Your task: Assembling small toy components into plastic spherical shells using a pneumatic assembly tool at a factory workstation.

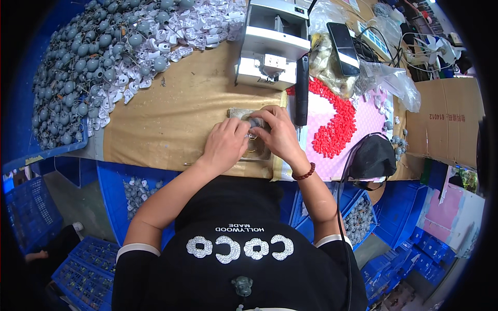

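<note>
My left hand [226, 144] and my right hand [280, 136] meet over a small square block [264, 154] near the bench's front edge. Pinched between the fingertips of both is a small grey rounded part [254, 123], mostly covered by the fingers. It looks like the grey round parts with wires [93, 65] heaped at the far left. Small white plastic pieces [199, 25] lie spread beside that heap. Right of my right hand, many tiny red plastic pieces [334, 129] lie on a pink sheet.
A white and grey bench machine [270, 52] stands beyond my hands, a black bar on its right side. Further right are a phone [342, 49], plastic bags, a black pouch [372, 158] and a cardboard box [443, 122]. Blue crates [116, 192] sit below the bench edge.
</note>
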A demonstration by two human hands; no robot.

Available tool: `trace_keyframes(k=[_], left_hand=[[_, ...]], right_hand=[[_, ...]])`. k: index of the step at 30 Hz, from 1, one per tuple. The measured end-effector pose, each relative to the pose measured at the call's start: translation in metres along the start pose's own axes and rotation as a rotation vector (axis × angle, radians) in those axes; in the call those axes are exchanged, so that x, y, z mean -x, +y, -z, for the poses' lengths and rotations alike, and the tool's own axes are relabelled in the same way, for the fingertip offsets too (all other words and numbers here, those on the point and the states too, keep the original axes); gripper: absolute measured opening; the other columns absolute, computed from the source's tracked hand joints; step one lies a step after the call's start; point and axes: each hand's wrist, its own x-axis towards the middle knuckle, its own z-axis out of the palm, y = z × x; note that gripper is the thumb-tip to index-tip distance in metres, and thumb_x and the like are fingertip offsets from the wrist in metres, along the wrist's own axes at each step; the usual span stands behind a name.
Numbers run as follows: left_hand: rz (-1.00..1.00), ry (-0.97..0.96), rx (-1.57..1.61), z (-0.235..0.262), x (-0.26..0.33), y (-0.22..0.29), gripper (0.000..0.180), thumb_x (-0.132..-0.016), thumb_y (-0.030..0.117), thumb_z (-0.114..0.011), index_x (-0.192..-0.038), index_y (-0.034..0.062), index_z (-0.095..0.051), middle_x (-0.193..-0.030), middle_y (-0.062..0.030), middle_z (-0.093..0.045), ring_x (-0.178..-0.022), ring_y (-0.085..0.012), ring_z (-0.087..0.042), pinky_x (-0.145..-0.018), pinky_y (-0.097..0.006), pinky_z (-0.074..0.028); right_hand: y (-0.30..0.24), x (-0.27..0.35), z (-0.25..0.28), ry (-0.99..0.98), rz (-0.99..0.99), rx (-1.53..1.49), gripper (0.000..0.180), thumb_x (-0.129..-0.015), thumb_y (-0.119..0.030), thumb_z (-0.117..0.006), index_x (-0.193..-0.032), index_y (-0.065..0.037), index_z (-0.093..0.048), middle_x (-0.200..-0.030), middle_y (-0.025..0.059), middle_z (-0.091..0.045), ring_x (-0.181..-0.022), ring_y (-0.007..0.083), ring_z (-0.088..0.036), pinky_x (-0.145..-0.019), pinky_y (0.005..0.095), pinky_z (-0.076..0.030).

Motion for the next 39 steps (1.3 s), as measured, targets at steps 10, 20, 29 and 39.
trace_keyframes(k=[10, 20, 29, 39], left_hand=[[-0.045, 0.092, -0.085, -0.009, -0.011, 0.003, 0.038, -0.076, 0.013, -0.075, -0.113, 0.0107, -0.065, -0.098, -0.0066, -0.06, -0.096, -0.0273, -0.059, -0.082, -0.041, -0.047], [-0.027, 0.142, -0.061, -0.013, -0.011, 0.0, 0.034, -0.076, 0.014, -0.076, -0.108, 0.0101, -0.064, -0.096, -0.0067, -0.059, -0.095, -0.0274, -0.058, -0.081, -0.04, -0.048], [0.006, 0.132, -0.012, -0.014, -0.009, -0.001, 0.033, -0.075, 0.014, -0.075, -0.107, 0.0097, -0.065, -0.097, -0.0069, -0.061, -0.096, -0.0288, -0.058, -0.081, -0.042, -0.048], [-0.012, 0.16, 0.002, -0.016, -0.008, -0.004, 0.029, -0.076, 0.015, -0.072, -0.104, 0.0086, -0.067, -0.096, -0.0078, -0.062, -0.095, -0.0284, -0.06, -0.079, -0.042, -0.05]], right_hand=[[0.067, -0.025, 0.029, 0.658, 0.004, 0.419, 0.046, -0.087, -0.009, -0.07, -0.131, -0.003, -0.059, -0.106, 0.0177, -0.067, -0.1, 0.037, -0.061, -0.091, 0.0453, -0.048], [0.074, -0.033, 0.04, 0.665, -0.119, -0.138, 0.063, -0.081, -0.001, -0.074, -0.139, -0.004, -0.049, -0.104, 0.0101, -0.069, -0.088, 0.0177, -0.067, -0.078, 0.0307, -0.055], [-0.035, -0.099, 0.089, 0.621, 0.287, -0.94, 0.059, -0.083, 0.013, -0.069, -0.135, 0.006, -0.043, -0.085, 0.009, -0.066, -0.072, 0.0184, -0.067, -0.071, 0.0313, -0.056], [-0.026, -0.142, 0.058, 0.469, 0.059, -0.72, 0.048, -0.083, -0.003, -0.075, -0.124, 0.004, -0.051, -0.085, 0.0075, -0.067, -0.072, 0.0153, -0.067, -0.069, 0.0292, -0.055]])
